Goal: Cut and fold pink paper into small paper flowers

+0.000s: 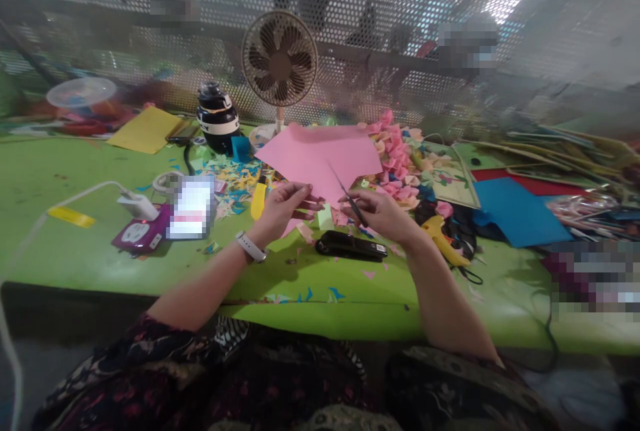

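Note:
My right hand (383, 213) is closed around a pair of dark scissors (354, 206), whose blade points up and to the left over a large pink paper sheet (320, 151). Facing it, my left hand (285, 208) has its thumb and fingers apart, with no held thing visible in it. A small pale green piece of paper (325, 218) lies just by its fingertips. Below the two hands, a black stapler (351, 246) rests on the green table. Pink paper petals (395, 151) are heaped right of the sheet.
A fan (280, 61) and a black bottle (219, 121) stand at the back. Left are a phone (191, 208) and a purple power socket (140, 234). Paper scraps (233, 184) litter the middle. Blue paper (520, 210) and stacked sheets (565, 151) lie at right.

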Motion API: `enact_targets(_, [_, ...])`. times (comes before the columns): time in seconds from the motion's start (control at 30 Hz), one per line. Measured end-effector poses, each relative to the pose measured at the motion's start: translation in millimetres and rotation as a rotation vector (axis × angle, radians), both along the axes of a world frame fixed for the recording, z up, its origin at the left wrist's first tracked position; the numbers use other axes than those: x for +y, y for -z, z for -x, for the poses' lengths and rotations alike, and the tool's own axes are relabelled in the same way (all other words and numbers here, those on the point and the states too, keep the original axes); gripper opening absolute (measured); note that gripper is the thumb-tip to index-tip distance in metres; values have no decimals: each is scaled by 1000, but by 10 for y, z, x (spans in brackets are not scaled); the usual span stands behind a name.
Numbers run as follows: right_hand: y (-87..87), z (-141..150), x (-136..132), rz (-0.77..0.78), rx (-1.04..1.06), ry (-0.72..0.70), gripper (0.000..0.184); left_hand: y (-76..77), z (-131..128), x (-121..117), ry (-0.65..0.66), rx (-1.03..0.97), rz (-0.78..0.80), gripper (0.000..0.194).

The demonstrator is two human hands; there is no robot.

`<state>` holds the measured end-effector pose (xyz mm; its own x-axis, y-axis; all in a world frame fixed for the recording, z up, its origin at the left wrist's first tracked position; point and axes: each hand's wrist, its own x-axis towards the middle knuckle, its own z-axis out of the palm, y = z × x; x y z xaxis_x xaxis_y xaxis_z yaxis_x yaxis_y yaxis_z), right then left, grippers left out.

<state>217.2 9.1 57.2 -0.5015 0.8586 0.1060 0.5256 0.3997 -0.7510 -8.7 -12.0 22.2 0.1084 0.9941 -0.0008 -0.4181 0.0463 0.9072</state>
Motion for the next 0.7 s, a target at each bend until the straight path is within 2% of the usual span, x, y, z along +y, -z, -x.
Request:
enact_targets(0.1, [27,-152,133,-75,-102,115,40,-12,-11,7,-21,-24,54,21])
enact_targets(0.23, [57,-361,315,-175,-524,208,23,-34,-18,19,-35,-75,153,14])
enact_targets(0.33, [105,-500,427,-189,-763,240,21,-36,-20,34,-72,-116,222,15])
enact_targets(0.53, [235,-645,568,-134,-976,359,34,-2,-2,53,-59,-121,179,4])
enact_targets(0.7, [348,-671,641,-76,-1049,380,29,40,8,53,-23,-108,137,22])
